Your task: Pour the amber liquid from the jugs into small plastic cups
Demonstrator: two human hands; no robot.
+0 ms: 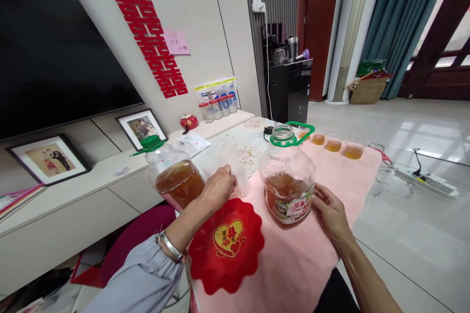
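Observation:
My left hand [220, 186] is closed, its fingers curled on what looks like a stack of clear plastic cups [240, 178], partly hidden behind the knuckles. Against the right side of an uncapped plastic jug [288, 193] rests my right hand [332, 212], fingers bent and partly behind the jug. Brown liquid fills the jug's lower part, and a green handle [308, 129] sticks out from its neck. Left of my left wrist stands a second jug [178, 176] of brown liquid, with a green cap. A red scalloped tray [244, 259] lies below my left hand.
Several small cups of amber liquid [333, 145] stand at the far right of the pink cloth [293, 264]. Lidded jars [218, 107] line the white cabinet, near framed photos [141, 127]. A power strip [428, 181] lies on the floor at right.

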